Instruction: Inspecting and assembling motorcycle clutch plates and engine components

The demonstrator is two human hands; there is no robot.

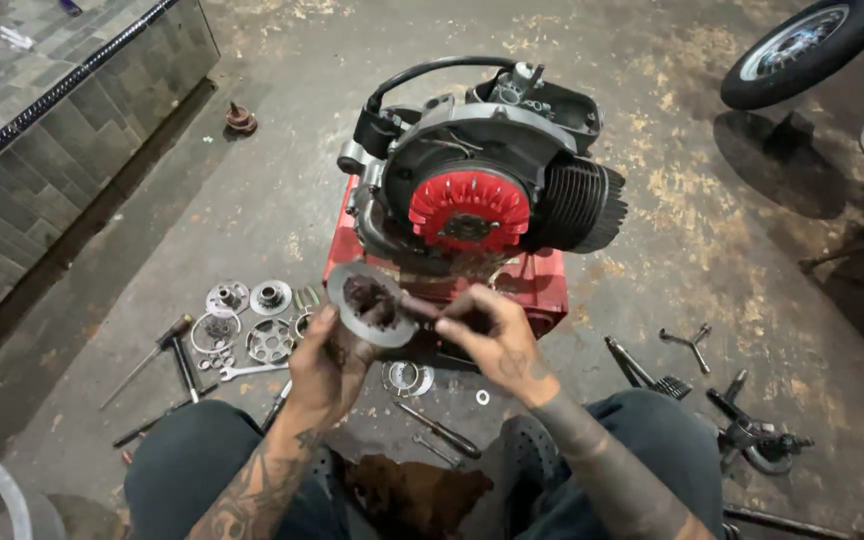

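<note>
Both hands on clutch plate (372,302): left hand (327,365) grips rim steady, right hand (487,335) pinches 3 o'clock edge; engine (482,190) at 12.

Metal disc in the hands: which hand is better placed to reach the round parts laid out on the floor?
Left, probably. The left hand grips the metal disc right above the round parts lying on the person's left. The right hand pinches the disc's other edge, farther from them, nearer the red stand.

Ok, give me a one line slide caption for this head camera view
Left hand and right hand hold a round metal plate before a small engine with a red fan, loose parts on the floor.
</note>
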